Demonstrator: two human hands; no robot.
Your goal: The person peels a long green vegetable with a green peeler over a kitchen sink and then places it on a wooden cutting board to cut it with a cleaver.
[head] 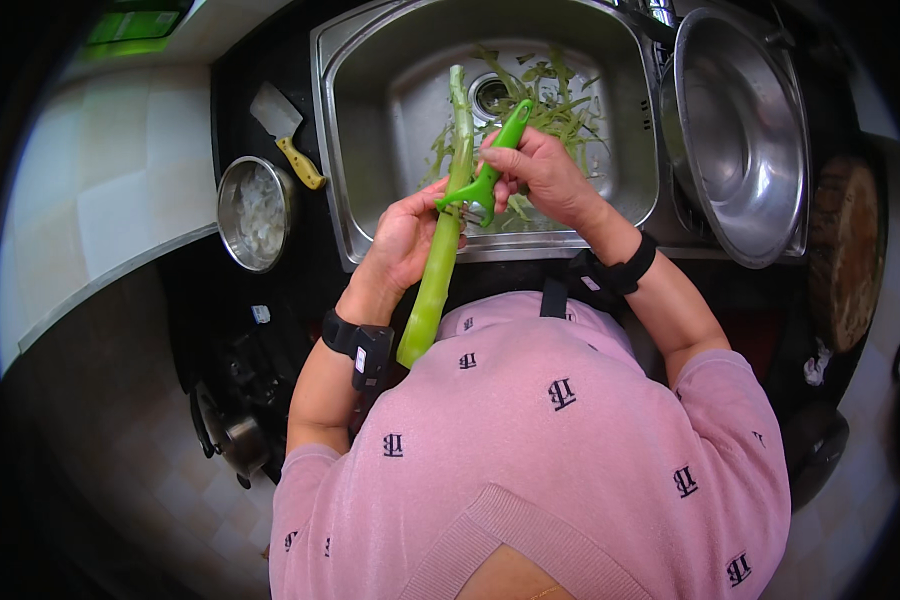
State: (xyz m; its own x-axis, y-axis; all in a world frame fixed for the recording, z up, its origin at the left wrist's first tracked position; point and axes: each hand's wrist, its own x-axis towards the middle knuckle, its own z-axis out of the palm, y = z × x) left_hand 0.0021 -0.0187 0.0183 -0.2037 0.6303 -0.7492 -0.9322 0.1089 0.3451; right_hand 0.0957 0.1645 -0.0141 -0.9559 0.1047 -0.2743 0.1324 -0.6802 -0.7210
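A long green vegetable stem [439, 259], probably celtuce, slants from over the sink towards my body. My left hand [412, 236] grips it around the middle, its fingers passing underneath. The near part is smooth and bright green; the far end looks paler and narrower. In my right hand [544, 176] is a green Y-shaped peeler [508, 135], its handle pointing up and away. The peeler's head lies across the stem close to my left fingers. Below both hands, green peelings [562, 105] lie in the stainless steel sink [390, 165], some beside the drain [490, 96].
On the dark counter at left lie a cleaver [289, 135] with a yellow handle and a metal bowl [255, 214] of whitish translucent pieces. A large steel basin [742, 142] leans at the sink's right. Beyond it stands a round wooden chopping board [844, 255].
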